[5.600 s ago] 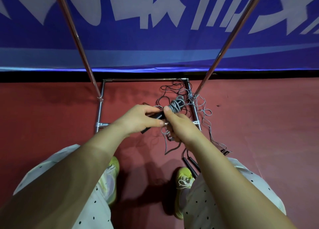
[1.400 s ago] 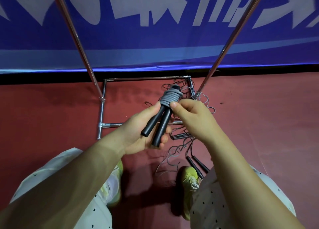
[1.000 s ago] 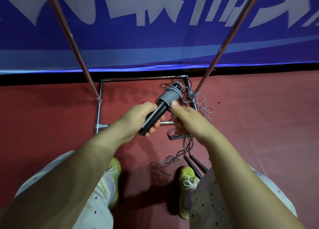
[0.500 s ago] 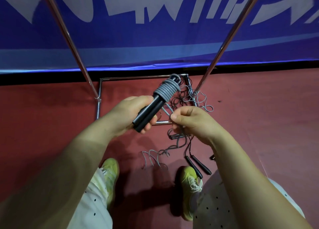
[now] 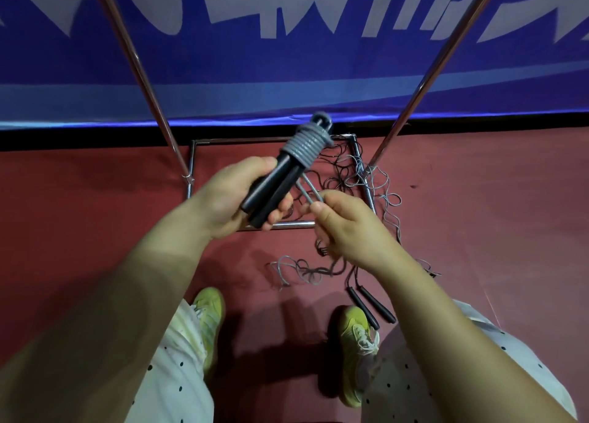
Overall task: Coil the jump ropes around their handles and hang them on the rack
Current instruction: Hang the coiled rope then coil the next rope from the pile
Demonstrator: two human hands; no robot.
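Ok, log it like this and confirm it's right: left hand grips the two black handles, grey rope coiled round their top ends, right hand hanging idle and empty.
One detail is wrong. In the head view the right hand is not idle: it pinches the loose grey rope end running down from the coil. The left hand does grip the two black handles, coiled at their top ends.

Indoor sports hall or gym, probably. Dull red sport-type floor (image 5: 478,215) underfoot. Large blue banner (image 5: 287,72) with white lettering along far edge, text cropped and unreadable. Chrome tube rack (image 5: 140,72) standing on floor, square base frame below. Tangle of grey jump ropes (image 5: 366,180) with black handles lying loose. Yellow-green trainers (image 5: 207,311) on feet.
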